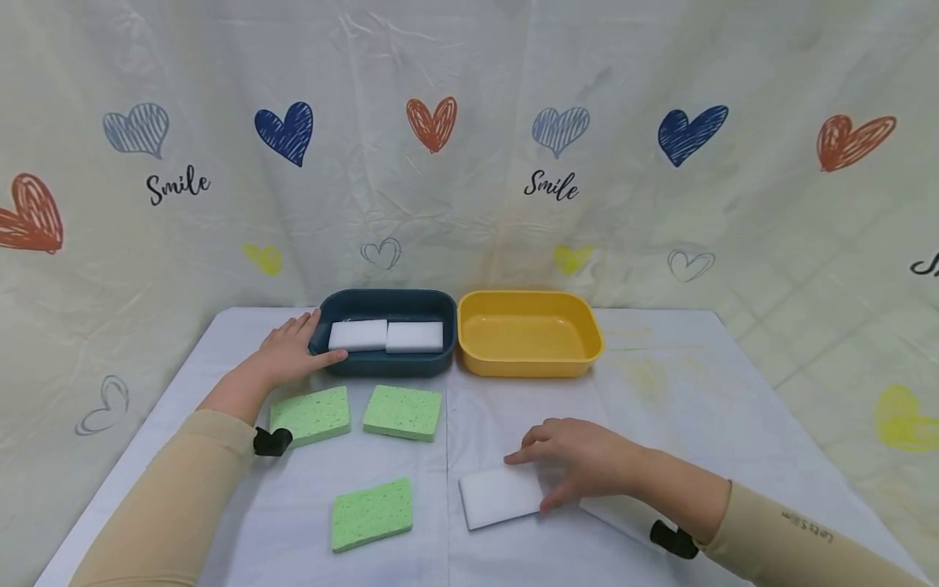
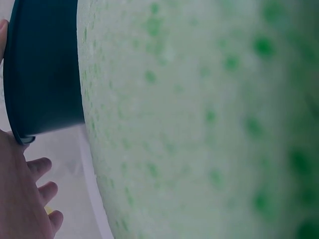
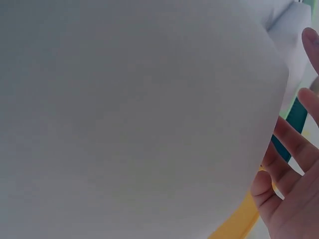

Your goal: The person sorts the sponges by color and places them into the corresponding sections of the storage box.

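Note:
My left hand (image 1: 293, 352) rests at the left end of a dark blue tub (image 1: 389, 364), its fingers along the outside and its thumb across the front rim. Two white sponge blocks (image 1: 358, 335) lie side by side in that tub. My right hand (image 1: 583, 461) is over the right end of another white block (image 1: 500, 496), fingers spread, thumb by its near right corner; whether it touches is unclear. Under the right wrist lies a further white block (image 1: 619, 515), partly hidden. A speckled green sponge (image 2: 164, 119) fills much of the left wrist view.
A yellow tub (image 1: 530, 368) with nothing in it stands against the blue one. Green sponges (image 1: 402, 412) lie in front of the blue tub, and one more green sponge (image 1: 372, 515) lies nearer. A heart-printed curtain (image 1: 469, 196) hangs behind the white-covered table (image 1: 660, 391).

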The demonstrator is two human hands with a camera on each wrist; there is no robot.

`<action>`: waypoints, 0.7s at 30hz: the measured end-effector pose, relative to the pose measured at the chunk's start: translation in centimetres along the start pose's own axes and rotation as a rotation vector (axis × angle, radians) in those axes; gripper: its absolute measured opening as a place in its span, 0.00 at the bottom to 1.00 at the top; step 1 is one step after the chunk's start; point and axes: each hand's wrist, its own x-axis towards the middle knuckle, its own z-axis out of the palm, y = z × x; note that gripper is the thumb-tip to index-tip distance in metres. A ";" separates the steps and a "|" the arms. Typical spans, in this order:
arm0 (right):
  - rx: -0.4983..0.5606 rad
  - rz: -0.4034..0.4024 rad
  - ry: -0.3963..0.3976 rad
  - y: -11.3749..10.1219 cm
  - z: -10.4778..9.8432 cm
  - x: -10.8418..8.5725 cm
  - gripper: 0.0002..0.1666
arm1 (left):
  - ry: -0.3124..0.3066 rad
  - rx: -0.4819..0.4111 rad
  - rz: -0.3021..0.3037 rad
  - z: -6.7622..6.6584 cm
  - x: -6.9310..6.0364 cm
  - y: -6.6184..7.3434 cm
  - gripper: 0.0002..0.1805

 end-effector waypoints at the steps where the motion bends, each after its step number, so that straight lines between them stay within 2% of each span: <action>1: -0.001 -0.007 -0.002 -0.1 0.1 0.0 0.38 | 0.001 0.000 -0.001 0.0 0.0 0.0 0.65; 8: -0.016 0.032 -0.066 -0.4 0.3 0.3 0.40 | -0.002 -0.016 0.003 0.0 -0.3 0.1 0.65; 11: -0.027 0.029 -0.070 -0.4 0.4 0.3 0.38 | -0.003 -0.012 0.002 0.0 -0.4 0.1 0.64; 17: -0.058 0.015 -0.059 -0.3 0.0 0.2 0.35 | -0.009 -0.012 0.002 0.1 -0.4 0.2 0.64; 21: -0.076 0.013 -0.003 0.0 -0.6 -0.4 0.34 | -0.008 -0.012 0.005 0.2 -0.2 -0.1 0.65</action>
